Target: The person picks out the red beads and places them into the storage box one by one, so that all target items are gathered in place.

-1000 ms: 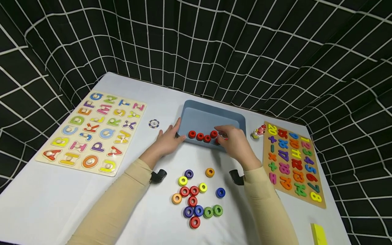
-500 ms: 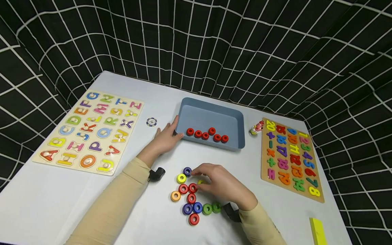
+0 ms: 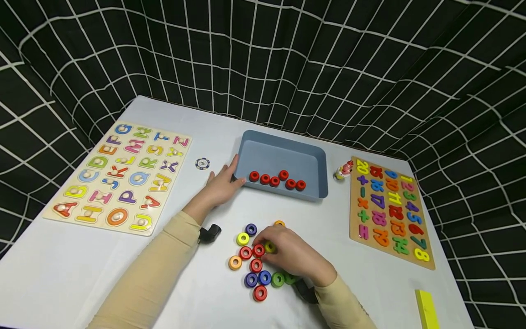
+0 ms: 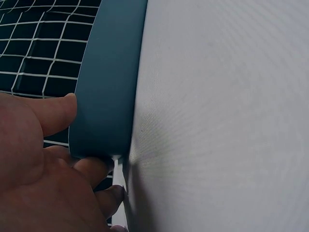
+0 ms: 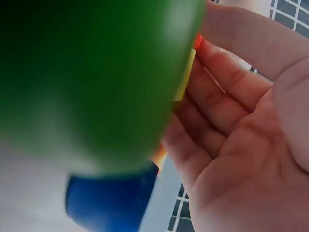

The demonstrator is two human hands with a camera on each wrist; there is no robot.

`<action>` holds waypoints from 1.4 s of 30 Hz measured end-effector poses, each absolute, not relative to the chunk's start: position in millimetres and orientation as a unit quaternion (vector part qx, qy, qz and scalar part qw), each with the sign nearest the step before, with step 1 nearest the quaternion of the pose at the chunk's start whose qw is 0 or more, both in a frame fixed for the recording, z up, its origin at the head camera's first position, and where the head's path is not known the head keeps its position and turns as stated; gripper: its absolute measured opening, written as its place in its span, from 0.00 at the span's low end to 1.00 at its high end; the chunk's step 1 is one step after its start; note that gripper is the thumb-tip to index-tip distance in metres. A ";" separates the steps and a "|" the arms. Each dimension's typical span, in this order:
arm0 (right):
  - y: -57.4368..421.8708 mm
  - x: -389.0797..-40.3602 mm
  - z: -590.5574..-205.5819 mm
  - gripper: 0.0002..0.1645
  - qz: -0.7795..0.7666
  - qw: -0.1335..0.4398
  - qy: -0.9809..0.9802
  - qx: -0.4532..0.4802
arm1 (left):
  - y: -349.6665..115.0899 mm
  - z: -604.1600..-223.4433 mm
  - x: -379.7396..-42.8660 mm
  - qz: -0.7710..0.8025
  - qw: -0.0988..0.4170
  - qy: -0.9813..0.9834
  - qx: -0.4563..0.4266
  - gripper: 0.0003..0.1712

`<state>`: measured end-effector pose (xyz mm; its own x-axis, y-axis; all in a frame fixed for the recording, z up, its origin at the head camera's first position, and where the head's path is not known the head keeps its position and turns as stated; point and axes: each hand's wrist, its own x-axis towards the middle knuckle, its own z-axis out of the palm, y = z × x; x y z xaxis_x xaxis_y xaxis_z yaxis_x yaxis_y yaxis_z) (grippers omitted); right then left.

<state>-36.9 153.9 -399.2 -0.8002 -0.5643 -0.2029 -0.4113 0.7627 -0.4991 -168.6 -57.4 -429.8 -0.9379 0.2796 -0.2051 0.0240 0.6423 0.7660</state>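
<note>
My right hand (image 3: 297, 252) pinches a red ring (image 3: 258, 255) between thumb and fingertips, among several loose coloured rings on the table. Red rings, one of them here (image 3: 260, 298), lie beside yellow, purple, orange, blue and green ones. A large blurred green ring (image 5: 96, 96) fills much of the right wrist view and hides the fingertips; a blue ring (image 5: 111, 200) shows below it. My left hand (image 3: 218, 188) touches the left front corner of a blue-grey tray (image 3: 283, 155), thumb at its rim, fingers spread. Several red rings (image 3: 290, 184) lie along the tray's front inside.
An alphabet board (image 3: 102, 180) lies left, with a poker chip (image 3: 202, 163) between it and the tray. On the right are a small figurine (image 3: 343, 170), a number board (image 3: 388, 187) and a yellow block (image 3: 427, 310). Dark gridded cloth (image 3: 263, 59) surrounds the table.
My right hand has let go of a red ring in the tray, moved back to the loose rings and closed on another red one. The left hand has stayed at the tray's corner.
</note>
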 end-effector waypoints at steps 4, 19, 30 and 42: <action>160.6 -42.2 -391.0 0.16 -0.260 0.140 0.927 -0.230 | -57.6 -428.8 -167.9 0.415 0.153 0.893 0.084 0.44; 218.4 -136.7 -383.3 0.20 -0.374 0.038 0.927 0.015 | -58.9 -430.7 -165.9 0.420 0.165 0.889 0.083 0.43; 227.2 -165.5 -395.2 0.24 -0.300 0.041 0.953 0.019 | -52.2 -430.5 -165.8 0.418 0.169 0.888 0.088 0.43; 207.5 -150.7 -380.2 0.20 -0.344 0.007 0.939 -0.023 | -57.8 -430.0 -169.1 0.419 0.162 0.890 0.076 0.43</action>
